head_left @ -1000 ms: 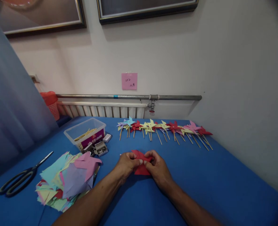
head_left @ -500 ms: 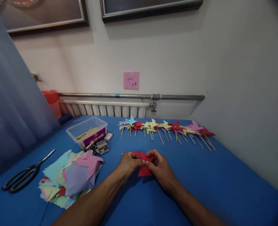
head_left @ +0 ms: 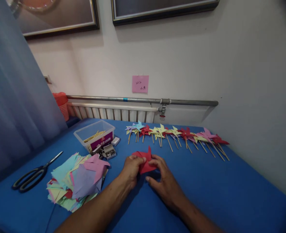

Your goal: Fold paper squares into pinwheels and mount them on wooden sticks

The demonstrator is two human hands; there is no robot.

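A bench [head_left: 230, 191] covered in blue cloth fills the lower view, set against a pale wall with a radiator [head_left: 113, 114]. At its left lies a loose pile of coloured paper squares [head_left: 77, 181], with black scissors [head_left: 33, 173] further left. Behind the pile stands a clear plastic box [head_left: 96, 137] holding wooden sticks, a small box of pins [head_left: 109, 152] just beside it. Along the back runs a row of finished paper pinwheels [head_left: 176, 136] on sticks. Near the middle, both hands work a red paper piece [head_left: 145, 161] resting on the cloth. The left hand [head_left: 130, 170] pinches its left edge; the right hand [head_left: 165, 181] lies half open, fingertips touching the paper's right side. The step looks like folding the corners inward; the next move likely calls for holding the folds together at the centre.
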